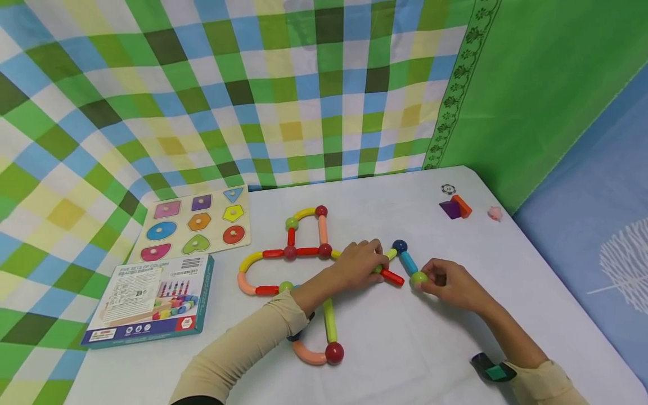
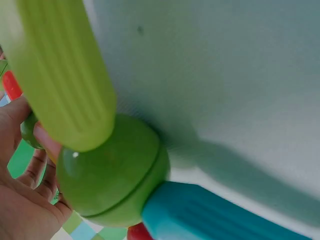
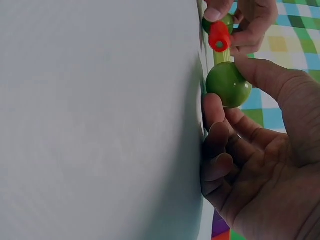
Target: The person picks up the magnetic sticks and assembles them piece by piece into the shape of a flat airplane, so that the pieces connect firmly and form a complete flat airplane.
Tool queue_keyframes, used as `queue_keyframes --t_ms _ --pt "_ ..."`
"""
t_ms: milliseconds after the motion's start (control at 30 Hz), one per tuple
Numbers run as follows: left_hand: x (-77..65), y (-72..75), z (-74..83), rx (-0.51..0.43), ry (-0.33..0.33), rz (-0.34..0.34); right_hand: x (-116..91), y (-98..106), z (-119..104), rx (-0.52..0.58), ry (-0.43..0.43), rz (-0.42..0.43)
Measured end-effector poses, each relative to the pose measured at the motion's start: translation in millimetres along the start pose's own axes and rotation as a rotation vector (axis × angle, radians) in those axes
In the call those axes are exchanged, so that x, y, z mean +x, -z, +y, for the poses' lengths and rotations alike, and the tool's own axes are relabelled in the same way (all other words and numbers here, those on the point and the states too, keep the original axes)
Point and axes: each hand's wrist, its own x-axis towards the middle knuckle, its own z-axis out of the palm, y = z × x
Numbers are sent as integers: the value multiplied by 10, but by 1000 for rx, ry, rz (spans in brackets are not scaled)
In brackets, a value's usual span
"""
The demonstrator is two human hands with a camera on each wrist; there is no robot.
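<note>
My left hand (image 1: 360, 264) pinches a small green ball (image 3: 228, 21) at the right end of a magnetic stick-and-ball figure. A red stick (image 1: 392, 277) juts from that ball, its far end free. Between thumb and fingers, my right hand (image 1: 453, 284) holds another green ball (image 1: 418, 279), low over the white cloth. A blue stick (image 1: 408, 262) runs from it up to a dark blue ball (image 1: 400, 246), and a yellow-green stick (image 1: 390, 254) leads from there toward the left hand. The left forearm covers part of the figure's middle.
Left of the hands spread curved and straight sticks, with a red ball (image 1: 334, 353) at the near end. A shape puzzle board (image 1: 223, 222) and a boxed toy (image 1: 147, 301) lie at left. Purple and orange blocks (image 1: 455, 208) and a pink figurine (image 1: 495, 213) sit far right.
</note>
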Motion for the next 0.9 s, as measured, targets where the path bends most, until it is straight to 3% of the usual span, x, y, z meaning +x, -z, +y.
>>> queue_keyframes --t_ms 400,900 --pt "-6 -16 -9 -65 20 23 20 -121 -31 17 -25 27" --pt "-3 -33 -17 -30 17 31 4 -155 -93 -11 -51 10"
